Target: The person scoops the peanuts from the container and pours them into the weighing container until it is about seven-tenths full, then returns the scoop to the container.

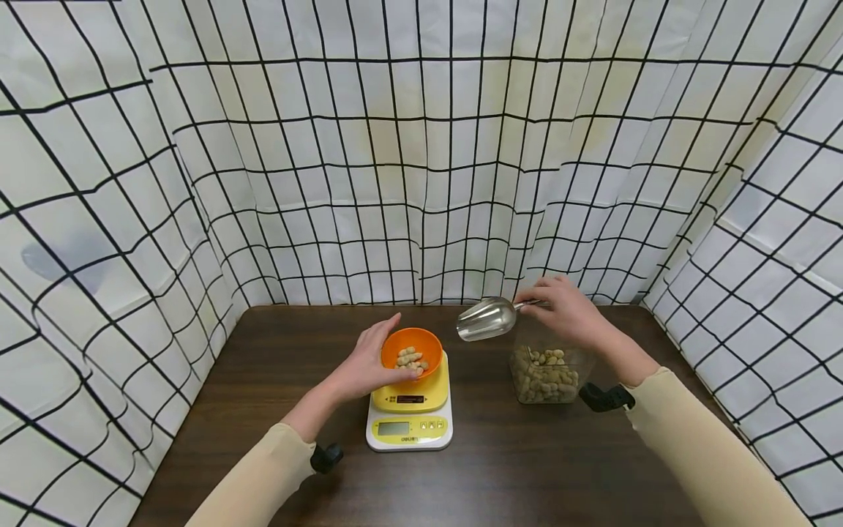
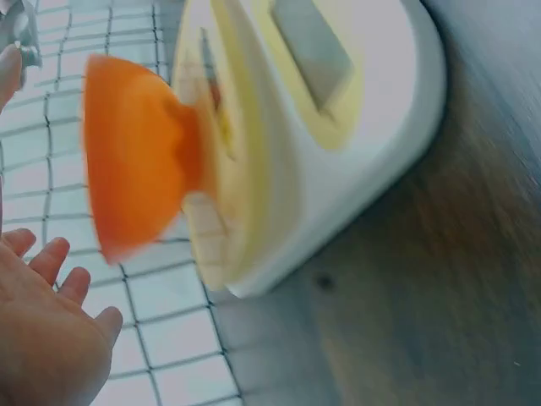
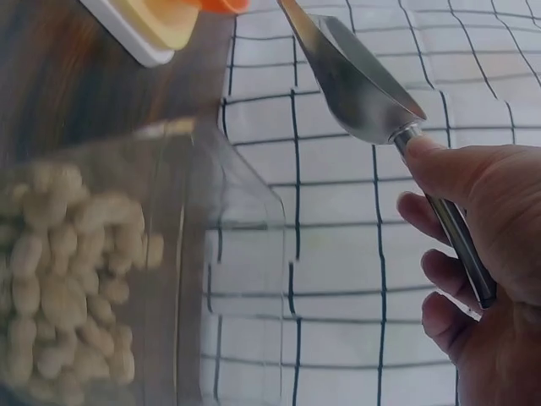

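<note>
My right hand grips the thin handle of a metal scoop, raised between the orange bowl and the clear container. No peanuts show in the scoop. The orange bowl, with several peanuts in it, sits on a yellow and white kitchen scale. Beside the bowl's left side is my left hand, thumb and fingers spread about its rim. In the left wrist view the left hand's fingers are loosely extended and a gap shows between them and the bowl.
A clear container, partly filled with peanuts, stands on the right of the dark wooden table, below my right hand. White curtain with a black grid surrounds the table at the back and sides.
</note>
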A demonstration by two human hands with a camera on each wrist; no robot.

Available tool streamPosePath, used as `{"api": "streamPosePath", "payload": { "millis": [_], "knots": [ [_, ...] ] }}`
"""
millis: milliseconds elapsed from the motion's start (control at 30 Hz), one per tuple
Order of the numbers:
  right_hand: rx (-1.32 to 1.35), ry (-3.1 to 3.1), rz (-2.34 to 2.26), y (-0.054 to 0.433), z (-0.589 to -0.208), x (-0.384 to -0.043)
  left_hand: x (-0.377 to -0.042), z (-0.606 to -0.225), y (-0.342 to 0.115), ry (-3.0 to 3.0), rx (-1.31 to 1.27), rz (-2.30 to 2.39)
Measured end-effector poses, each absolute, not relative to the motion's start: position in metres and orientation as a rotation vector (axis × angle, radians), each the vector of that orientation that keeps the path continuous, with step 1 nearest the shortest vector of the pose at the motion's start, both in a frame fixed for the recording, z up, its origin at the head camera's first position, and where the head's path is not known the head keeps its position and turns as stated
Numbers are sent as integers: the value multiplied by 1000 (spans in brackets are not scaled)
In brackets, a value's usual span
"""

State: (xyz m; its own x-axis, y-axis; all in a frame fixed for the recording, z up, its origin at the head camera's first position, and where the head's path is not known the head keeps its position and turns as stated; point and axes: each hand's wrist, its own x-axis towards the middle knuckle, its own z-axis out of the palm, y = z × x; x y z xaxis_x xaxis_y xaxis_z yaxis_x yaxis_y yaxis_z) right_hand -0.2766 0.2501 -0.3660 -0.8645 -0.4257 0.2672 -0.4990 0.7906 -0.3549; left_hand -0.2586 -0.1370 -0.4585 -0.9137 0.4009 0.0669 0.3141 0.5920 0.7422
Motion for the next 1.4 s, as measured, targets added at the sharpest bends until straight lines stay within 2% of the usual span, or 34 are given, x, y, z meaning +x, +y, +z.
{"api": "streamPosePath", "payload": {
  "millis": [367,800,1400],
  "knots": [
    [628,-2805,636,301,-356,-258,-239,-435,-104,2660,749,1253],
    [602,-2752,529,348,-356,-248,-228,-428,-46,2538,919,1247],
    [668,-2870,291,339,-365,-251,-250,-454,30,2446,758,1294]
  ]
}}
